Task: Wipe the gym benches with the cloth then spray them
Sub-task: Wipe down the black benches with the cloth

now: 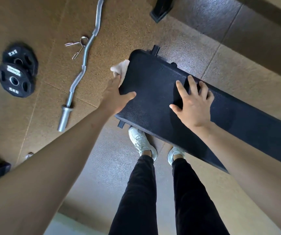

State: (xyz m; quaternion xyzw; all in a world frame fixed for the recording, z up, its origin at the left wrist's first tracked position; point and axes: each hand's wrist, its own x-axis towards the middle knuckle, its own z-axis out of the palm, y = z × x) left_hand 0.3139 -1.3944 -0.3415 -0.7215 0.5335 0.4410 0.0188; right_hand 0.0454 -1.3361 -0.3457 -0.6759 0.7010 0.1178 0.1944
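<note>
Left hand (pixel 117 97) grips cloth (pixel 120 68) on bench (pixel 153 85) edge; right hand (pixel 193 106) splayed flat atop | plates (pixel 16 80): 5KG

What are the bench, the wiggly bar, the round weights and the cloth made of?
The bench looks like black vinyl or fake leather: pebbly grain, slight sheen. The bar is shiny silver metal, probably chromed steel. The weights look matte black, maybe rubber-coated, with pale 5KG lettering. The cloth is soft pale fabric, crumpled.
</note>
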